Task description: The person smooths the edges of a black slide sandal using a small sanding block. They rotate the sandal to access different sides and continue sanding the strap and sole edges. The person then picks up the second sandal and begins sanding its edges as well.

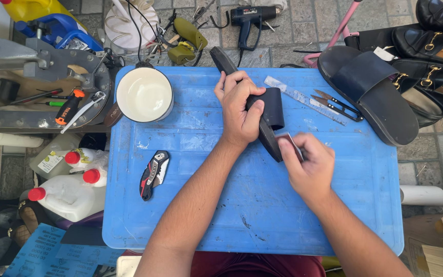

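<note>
From the head view, a scuffed blue plastic table (252,215) stands on grey paving stones (303,31). Over its middle the left hand (239,110) has its grip closed round a dark slide sandal (270,115) held on edge. The right hand (308,164) pinches a small reddish pad (289,141) against the sandal's sole edge. On the table lie a white bowl (144,95), a folding knife (154,174), a ruler (303,100) and snips (339,105). A matching sandal (367,95) overhangs the right edge.
</note>
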